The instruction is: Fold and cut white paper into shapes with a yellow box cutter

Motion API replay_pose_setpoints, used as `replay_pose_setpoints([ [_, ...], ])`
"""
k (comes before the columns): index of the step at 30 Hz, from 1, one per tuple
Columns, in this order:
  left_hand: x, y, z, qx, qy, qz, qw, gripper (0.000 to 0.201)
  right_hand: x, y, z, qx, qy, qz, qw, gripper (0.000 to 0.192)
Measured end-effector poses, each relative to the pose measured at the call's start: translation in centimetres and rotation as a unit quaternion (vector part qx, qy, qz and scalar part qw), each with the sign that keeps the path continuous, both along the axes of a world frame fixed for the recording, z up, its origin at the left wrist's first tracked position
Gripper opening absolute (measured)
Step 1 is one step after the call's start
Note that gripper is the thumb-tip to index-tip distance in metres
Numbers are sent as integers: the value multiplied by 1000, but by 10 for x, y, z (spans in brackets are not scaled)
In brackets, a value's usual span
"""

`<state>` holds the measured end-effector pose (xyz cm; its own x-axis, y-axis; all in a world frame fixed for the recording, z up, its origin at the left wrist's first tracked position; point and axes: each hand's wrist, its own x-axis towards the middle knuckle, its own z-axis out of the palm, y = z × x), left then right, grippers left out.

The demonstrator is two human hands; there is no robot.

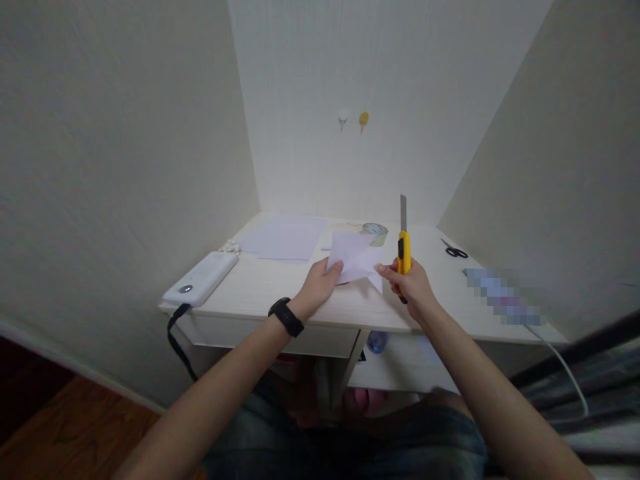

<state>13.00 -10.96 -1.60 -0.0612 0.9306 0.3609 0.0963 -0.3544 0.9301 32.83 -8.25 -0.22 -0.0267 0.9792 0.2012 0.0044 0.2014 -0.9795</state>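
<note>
My left hand [323,285], with a black watch [286,317] on its wrist, pinches the left edge of a piece of white paper [350,257] between thumb and fingers. The paper is held over the desk, and its right part looks cut or folded into a separate flap. In my right hand [411,283] is a yellow utility knife [404,253], its long blade out and pointing up. The right thumb tip lies close to the paper's right flap; I cannot tell whether it touches. Something small and red peeks out under the paper.
Behind the paper a roll of clear tape [375,233] lies on the white desk [280,283]. White sheets [293,238] lie back left, a white power bank-like box [201,279] at the left edge. Black scissors [455,251] and a blurred-out phone-like item [501,297] are at the right.
</note>
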Motion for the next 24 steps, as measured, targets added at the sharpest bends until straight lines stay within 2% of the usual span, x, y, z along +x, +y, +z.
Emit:
replay_pose_setpoints([
  [3, -3, -4, 1, -15, -49, -24, 998, 42, 1, -2, 0, 13, -13, -4, 1000, 48],
  [7, -6, -11, 2, -35, -132, -78, 988, 46, 11, 3, -2, 69, -78, -9, 994, 45],
  [9, -6, -15, 2, -23, -126, -44, 991, 44, 17, 3, -2, 108, -138, -31, 984, 38],
  [12, -3, -21, 0, 18, -72, 74, 994, 40, 19, -8, 4, 145, -169, -60, 973, 30],
  [14, 1, -23, -4, 30, -55, 119, 991, 39, 14, -23, 9, 126, -128, -18, 984, 33],
  [16, 4, -23, -10, 28, -68, 134, 988, 38, 8, -42, 12, 92, -91, 42, 991, 40],
  [18, 6, -23, -15, 23, -101, 135, 986, 38, 5, -58, 12, 64, -104, 109, 987, 48],
  [20, 6, -23, -19, 21, -144, 131, 981, 37, 8, -68, 10, 67, -183, 142, 970, 47],
  [22, 6, -23, -19, 22, -184, 125, 975, 35, 16, -71, 7, 127, -298, 116, 939, 40],
  [24, 5, -25, -18, 18, -217, 120, 969, 33, 25, -69, 5, 209, -400, 66, 890, 35],
])
